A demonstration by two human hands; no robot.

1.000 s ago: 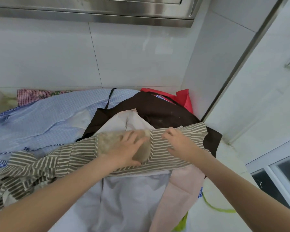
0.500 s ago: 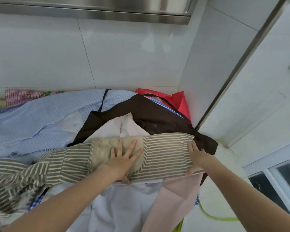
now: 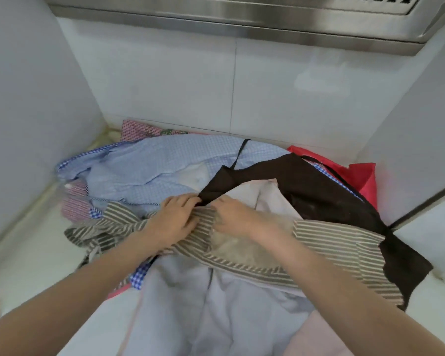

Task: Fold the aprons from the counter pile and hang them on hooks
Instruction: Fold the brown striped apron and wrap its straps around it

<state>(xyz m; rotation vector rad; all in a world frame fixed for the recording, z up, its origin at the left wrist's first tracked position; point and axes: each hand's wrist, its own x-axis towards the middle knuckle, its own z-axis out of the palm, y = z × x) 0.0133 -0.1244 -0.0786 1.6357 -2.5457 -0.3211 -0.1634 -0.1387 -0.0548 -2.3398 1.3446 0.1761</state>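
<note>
Both hands, left hand [image 3: 174,218] and right hand [image 3: 238,217], spread apart a moment ago, are being brought together, grasping the striped apron [image 3: 326,240] atop the counter pile [image 3: 149,170], suggesting a fold being started.

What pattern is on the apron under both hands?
Brown-and-cream stripes on the striped apron, with a plain tan patch near its middle; seen in the head view.
</note>
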